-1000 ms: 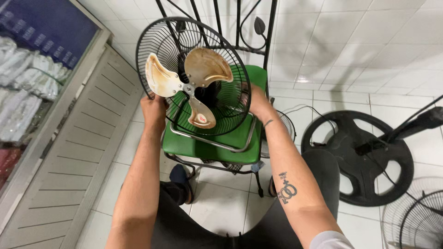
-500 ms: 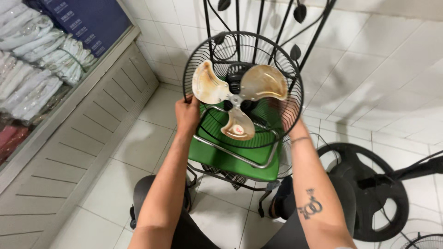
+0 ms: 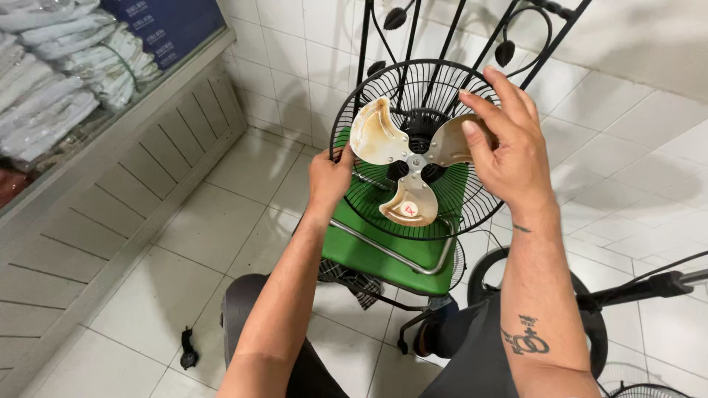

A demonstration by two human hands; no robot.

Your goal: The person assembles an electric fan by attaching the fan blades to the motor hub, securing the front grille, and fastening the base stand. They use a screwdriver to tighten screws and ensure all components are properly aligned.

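Fan guard [image 3: 369, 88] in left hand [image 3: 330, 177] grip.

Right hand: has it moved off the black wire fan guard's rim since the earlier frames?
Yes. The right hand has come up from the black wire fan guard rim onto the beige metal fan blade.

Black grille [image 3: 450, 214], beige blades [image 3: 377, 133], green seat [image 3: 369, 250]

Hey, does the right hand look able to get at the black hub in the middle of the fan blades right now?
Probably yes. The right hand already rests on one fan blade, the black hub sits just beside it, and no front grille covers it.
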